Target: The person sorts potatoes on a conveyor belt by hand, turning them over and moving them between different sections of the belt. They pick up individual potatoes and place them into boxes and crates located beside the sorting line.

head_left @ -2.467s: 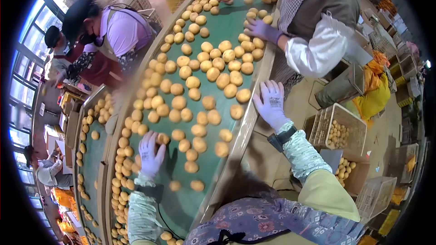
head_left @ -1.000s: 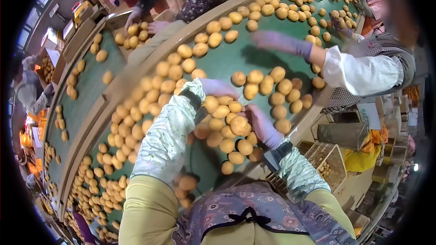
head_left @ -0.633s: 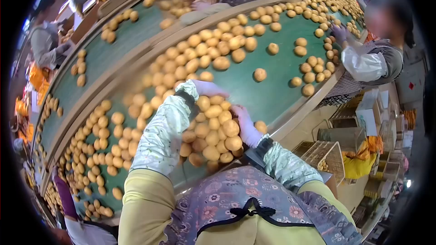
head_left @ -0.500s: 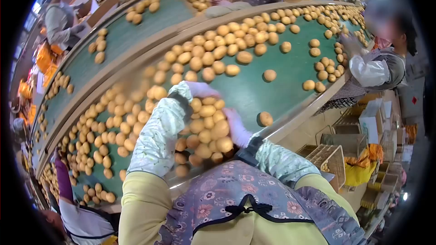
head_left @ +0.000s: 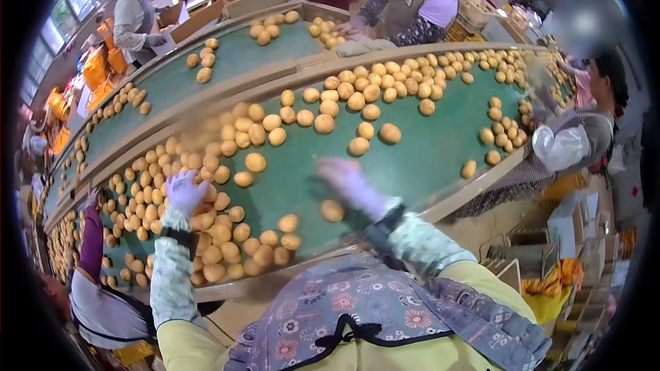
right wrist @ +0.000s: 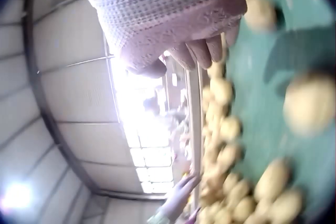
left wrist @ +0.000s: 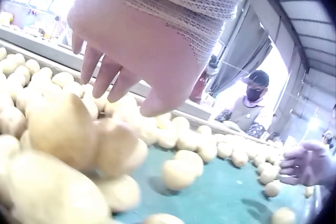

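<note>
My gloved left hand (head_left: 185, 192) is over a crowd of potatoes (head_left: 218, 233) at the left of the head view, its fingers spread. In the left wrist view the fingers (left wrist: 107, 74) hang relaxed above the potatoes, holding none. Blurred by motion, my right hand (head_left: 352, 184) hovers over the green belt (head_left: 426, 151) with fingers extended. A single potato (head_left: 332, 211) lies just below it. The right wrist view shows nothing inside the right hand (right wrist: 184, 35), and its fingertips overlap a row of potatoes (right wrist: 218, 108) along the belt's far side.
A raised rail (head_left: 275, 89) divides this belt from a second belt (head_left: 240, 58) behind. Another worker (head_left: 574, 130) stands at the right side, and one in a purple sleeve (head_left: 91, 244) reaches in at left. Crates and boxes (head_left: 533, 257) stand on the floor at right.
Both hands were around a heap of potatoes at the near edge. They have since parted: the left is further left, the right is off the heap, which now lies spread out at left.
</note>
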The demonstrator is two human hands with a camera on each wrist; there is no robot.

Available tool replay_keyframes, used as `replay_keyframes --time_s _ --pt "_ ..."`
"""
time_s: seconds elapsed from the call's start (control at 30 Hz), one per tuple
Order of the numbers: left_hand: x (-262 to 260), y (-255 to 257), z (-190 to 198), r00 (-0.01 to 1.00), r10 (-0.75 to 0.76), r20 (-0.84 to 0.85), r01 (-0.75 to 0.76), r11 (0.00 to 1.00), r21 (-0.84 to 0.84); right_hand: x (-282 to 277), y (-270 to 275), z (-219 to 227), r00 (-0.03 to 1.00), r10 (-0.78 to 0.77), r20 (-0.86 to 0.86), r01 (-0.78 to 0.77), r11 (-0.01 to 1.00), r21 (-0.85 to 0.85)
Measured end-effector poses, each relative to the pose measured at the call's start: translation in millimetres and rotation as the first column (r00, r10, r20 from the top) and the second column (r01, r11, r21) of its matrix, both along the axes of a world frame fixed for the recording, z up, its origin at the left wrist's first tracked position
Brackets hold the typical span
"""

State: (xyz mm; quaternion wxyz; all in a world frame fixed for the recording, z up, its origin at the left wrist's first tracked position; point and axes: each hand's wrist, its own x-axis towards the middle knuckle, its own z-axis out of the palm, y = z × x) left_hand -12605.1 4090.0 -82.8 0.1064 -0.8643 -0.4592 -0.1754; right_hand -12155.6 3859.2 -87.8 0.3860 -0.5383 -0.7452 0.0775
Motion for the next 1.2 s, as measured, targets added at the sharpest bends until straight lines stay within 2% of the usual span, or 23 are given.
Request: replay_keyframes --time_s 0.03,0.07,0.1,0.13,0.17,0.2,0.23,0.27,0.3,0.37,0.4,0.43,0.47,0.53,0.7,0.87,0.93,1.0,1.03,1.07,1.13,1.17,1.2 --pt "26.5 -39.7 34.4 0.998 0.053 0.035 -0.045 0.976 -0.213 32.0 -14.4 21.5 0.665 -0.413 -0.623 0.07 0.864 -0.499" --pt "59.0 -79.7 64.0 0.974 0.062 0.218 0.044 0.893 -0.449 90.0 -24.7 1.2 0.819 -0.397 -0.414 0.274 0.905 -0.327" --pt "78.6 -115.1 52.9 0.949 -0.141 0.281 0.21 0.95 -0.231 136.5 -32.4 -6.1 0.713 -0.522 -0.468 0.387 0.849 -0.359" --pt "109.5 -150.4 42.4 0.916 -0.129 0.38 0.253 0.921 -0.297 171.5 -34.4 -13.0 0.458 -0.629 -0.629 0.464 0.772 -0.434" --pt "146.7 -185.5 52.9 0.89 -0.093 0.446 0.354 0.758 -0.548 201.7 -39.2 -27.7 0.416 -0.634 -0.652 0.499 0.759 -0.419" --pt "173.2 -211.7 27.0 0.798 -0.31 0.517 0.531 0.767 -0.359 226.9 -40.4 -45.6 0.373 -0.639 -0.673 0.533 0.741 -0.408" --pt "193.8 -250.8 14.7 0.73 -0.428 0.533 0.622 0.739 -0.259 247.9 -32.5 -66.2 0.385 -0.626 -0.678 0.511 0.756 -0.409" --pt "210.4 -273.4 -20.1 0.721 -0.474 0.505 0.658 0.696 -0.287 265.1 -19.6 -86.6 0.445 -0.654 -0.612 0.552 0.739 -0.387" --pt "223.6 -287.7 -47.9 0.738 -0.464 0.491 0.662 0.639 -0.391 272.2 -6.8 -99.1 0.5 -0.678 -0.539 0.589 0.722 -0.362" --pt "224.4 -296.3 -80.0 0.778 -0.352 0.521 0.6 0.663 -0.448 261.2 32.8 -96.9 0.608 -0.623 -0.492 0.534 0.779 -0.328" --pt "224.8 -299.8 -89.1 0.795 -0.26 0.548 0.56 0.66 -0.5 251.2 55.9 -95.1 0.69 -0.575 -0.44 0.496 0.818 -0.292" --pt "211.6 -298.3 -94.0 0.865 -0.251 0.433 0.459 0.745 -0.484 238.4 79.5 -95.1 0.712 -0.54 -0.449 0.469 0.841 -0.269" --pt "199.4 -294.7 -88.9 0.873 -0.229 0.431 0.439 0.754 -0.489 228.9 104.5 -100.6 0.727 -0.501 -0.469 0.438 0.865 -0.246" --pt "180.9 -284.4 -67.9 0.939 -0.154 0.306 0.3 0.8 -0.519 206.6 145.3 -127.0 0.703 -0.568 -0.428 0.578 0.807 -0.123" --pt "153.2 -272.8 -57.9 0.943 -0.116 0.312 0.301 0.698 -0.65 108.6 166.2 -121.7 0.758 -0.384 -0.528 0.395 0.914 -0.097" --pt "133.3 -260.7 -78.6 0.929 -0.187 0.32 0.347 0.742 -0.573 -19.0 175.4 -133.8 0.835 -0.134 -0.534 0.071 0.988 -0.137" --pt "117.0 -254.4 -91.2 0.868 -0.288 0.403 0.469 0.741 -0.481 -85.0 179.3 -131.3 0.934 -0.174 -0.312 0.157 0.985 -0.078" --pt "97.7 -248.3 -98.1 0.869 -0.217 0.444 0.447 0.729 -0.519 -128.4 182.8 -128.7 0.935 -0.145 -0.325 0.103 0.984 -0.143" --pt "85.7 -248.1 -101.0 0.883 -0.183 0.432 0.38 0.818 -0.432 -150.2 183.7 -129.6 0.922 -0.165 -0.349 0.126 0.983 -0.13" --pt "77.0 -248.2 -115.1 0.884 -0.16 0.44 0.365 0.824 -0.433 -168.1 185.5 -130.4 0.91 -0.185 -0.372 0.151 0.981 -0.12" --pt "50.4 -243.9 -146.9 0.923 -0.311 0.229 0.384 0.793 -0.472 -197.1 183.2 -126.7 0.967 -0.111 -0.228 0.082 0.988 -0.132" --pt "32.6 -233.9 -123.4 0.919 -0.311 0.242 0.389 0.815 -0.43 -213.1 186.1 -124.4 0.995 -0.048 -0.087 0.035 0.989 -0.142" --pt "22.0 -230.7 -114.7 0.922 -0.295 0.251 0.38 0.815 -0.437 -225.3 188.9 -118.6 0.996 -0.034 -0.08 0.022 0.988 -0.152"
